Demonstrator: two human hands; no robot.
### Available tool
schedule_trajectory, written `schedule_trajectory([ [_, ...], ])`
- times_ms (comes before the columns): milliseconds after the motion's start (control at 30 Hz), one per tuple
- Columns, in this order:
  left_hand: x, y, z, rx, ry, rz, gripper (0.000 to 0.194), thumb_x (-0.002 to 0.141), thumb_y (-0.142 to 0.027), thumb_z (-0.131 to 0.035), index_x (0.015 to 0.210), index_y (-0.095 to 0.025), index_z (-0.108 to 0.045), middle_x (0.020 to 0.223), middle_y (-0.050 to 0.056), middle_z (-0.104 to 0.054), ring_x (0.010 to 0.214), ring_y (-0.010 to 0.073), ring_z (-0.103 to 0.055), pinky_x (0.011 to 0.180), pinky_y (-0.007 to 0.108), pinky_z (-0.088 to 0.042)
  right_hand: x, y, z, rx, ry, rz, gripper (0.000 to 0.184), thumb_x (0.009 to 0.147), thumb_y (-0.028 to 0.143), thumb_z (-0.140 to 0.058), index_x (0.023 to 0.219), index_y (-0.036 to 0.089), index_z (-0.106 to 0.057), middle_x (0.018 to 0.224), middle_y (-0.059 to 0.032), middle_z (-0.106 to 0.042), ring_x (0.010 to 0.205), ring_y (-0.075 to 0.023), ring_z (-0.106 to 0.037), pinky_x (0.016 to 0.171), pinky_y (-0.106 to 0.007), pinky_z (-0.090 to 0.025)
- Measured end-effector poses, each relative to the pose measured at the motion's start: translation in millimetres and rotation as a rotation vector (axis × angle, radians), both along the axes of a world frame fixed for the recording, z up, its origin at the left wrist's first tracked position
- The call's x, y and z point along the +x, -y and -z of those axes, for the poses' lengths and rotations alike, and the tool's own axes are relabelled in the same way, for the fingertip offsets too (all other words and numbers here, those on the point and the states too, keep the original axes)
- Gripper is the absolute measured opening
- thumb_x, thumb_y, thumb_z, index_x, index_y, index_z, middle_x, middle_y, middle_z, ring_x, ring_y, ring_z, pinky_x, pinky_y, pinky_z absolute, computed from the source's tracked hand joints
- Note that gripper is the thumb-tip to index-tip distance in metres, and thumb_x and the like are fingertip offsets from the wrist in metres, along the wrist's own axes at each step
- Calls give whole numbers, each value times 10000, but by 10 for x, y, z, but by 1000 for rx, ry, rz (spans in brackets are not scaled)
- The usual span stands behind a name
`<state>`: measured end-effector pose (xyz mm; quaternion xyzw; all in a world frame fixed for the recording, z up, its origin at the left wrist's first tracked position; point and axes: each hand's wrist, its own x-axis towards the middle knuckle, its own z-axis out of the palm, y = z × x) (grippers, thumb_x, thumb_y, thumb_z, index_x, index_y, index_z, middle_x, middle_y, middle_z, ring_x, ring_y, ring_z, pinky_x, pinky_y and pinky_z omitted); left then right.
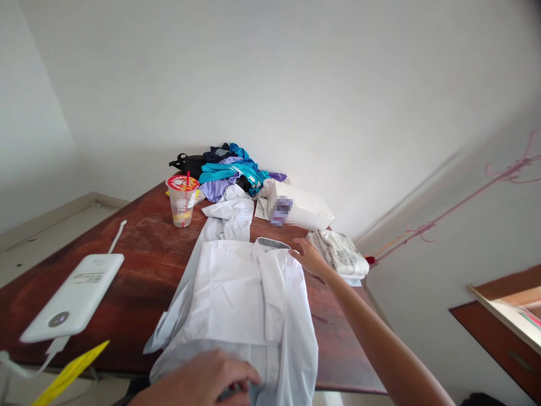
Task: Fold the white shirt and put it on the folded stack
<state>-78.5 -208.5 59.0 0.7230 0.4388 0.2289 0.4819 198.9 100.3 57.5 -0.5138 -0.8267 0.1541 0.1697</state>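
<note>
A white long-sleeved shirt (pixel 236 287) lies partly folded on the dark red-brown table (pixel 139 254), its grey-lined collar toward the far side. One sleeve reaches back toward the heap of clothes. Low in the view, my left hand (pixel 207 378) is over the shirt's near part, fingers bent and blurred; whether they grip cloth cannot be made out. My right hand (pixel 310 256) reaches to the right of the collar, fingers stretched and thumb apart, with the thumb at the shirt's shoulder edge. Just beyond it rests a stack of folded clothes (pixel 340 251).
Behind the shirt are a heap of blue, purple and black clothes (pixel 236 169) and a white box (pixel 302 206). A lidded drink cup (pixel 182 203) with a red straw stands at left. Nearer lie a white power bank (pixel 76 296) with cables and a yellow strip (pixel 71 375).
</note>
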Motion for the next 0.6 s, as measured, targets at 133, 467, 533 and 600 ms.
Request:
schedule_trajectory([
  [133, -100, -243, -198, 15, -38, -182, 350, 988, -488, -522, 1223, -329, -727, 1237, 8, -748, 1156, 224, -678, 956, 259, -534, 286, 450, 101, -282, -173, 262, 565, 877, 459, -683, 1345, 165, -566, 1265, -163, -640, 1081, -276, -666, 940, -406, -524],
  [467, 57, -1058, -18, 346, -202, -378, 433, 984, -439, -510, 1355, -242, -613, 1398, 86, -659, 1303, 280, -610, 1113, 383, -466, 588, 1678, 230, -924, -550, 155, 611, 742, 598, -810, 1185, 204, -661, 1082, -73, -739, 877, -215, -705, 661, -269, -526],
  [533, 34, -1377, 60, 376, -383, -386, 558, 946, -457, -561, 1440, -199, -527, 1468, 157, -588, 1366, 341, -548, 1139, 456, -430, 568, 1776, 315, -942, -597, 150, 624, 695, 587, -845, 1137, 178, -679, 1096, -94, -745, 922, -249, -705, 676, -287, -543],
  [600, -4, -1705, 129, 348, -567, -356, 686, 902, -515, -605, 1473, -160, -467, 1472, 233, -554, 1373, 423, -516, 1091, 553, -435, 555, 1865, 410, -940, -674, 165, 644, 655, 572, -871, 1119, 168, -684, 1088, -104, -749, 939, -272, -703, 698, -315, -564],
])
